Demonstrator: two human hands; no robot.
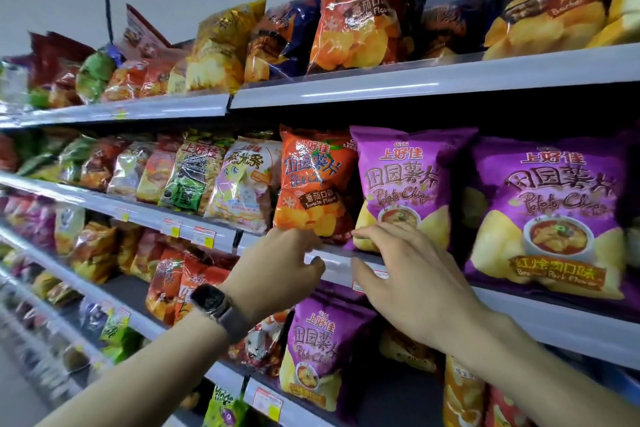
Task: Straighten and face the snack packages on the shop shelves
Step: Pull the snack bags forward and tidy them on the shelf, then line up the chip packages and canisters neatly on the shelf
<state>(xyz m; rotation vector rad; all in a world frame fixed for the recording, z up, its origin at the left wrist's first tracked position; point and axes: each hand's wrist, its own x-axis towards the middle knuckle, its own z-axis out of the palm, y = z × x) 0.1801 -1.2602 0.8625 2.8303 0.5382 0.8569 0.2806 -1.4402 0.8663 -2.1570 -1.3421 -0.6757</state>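
We are reaching up to the second shelf (346, 262) from the top, both hands at its front lip. Our left hand (277, 263), with a watch (216, 305) on the wrist, is curling its fingers at the bottom edge of the orange tomato chip bag (313, 180); whether it is actually pinching the bag or only touching it, we cannot tell, since the fingertips are hidden. That bag is standing roughly upright, leaning slightly, just beside the purple chip bag (405, 184). Our right hand (412, 274) is spread loosely, fingers extended, closing on nothing, with its fingertips (363, 233) touching or nearly touching the lower corner of the purple bag. A second, larger purple bag (550, 211) is sitting further right, facing out.

We are judging these bags as light, air-puffed and slippery, with crushable contents, so squeezing the middle is risky. We are reckoning the bottom corners or the top seal are the safest hold, nudging rather than gripping.
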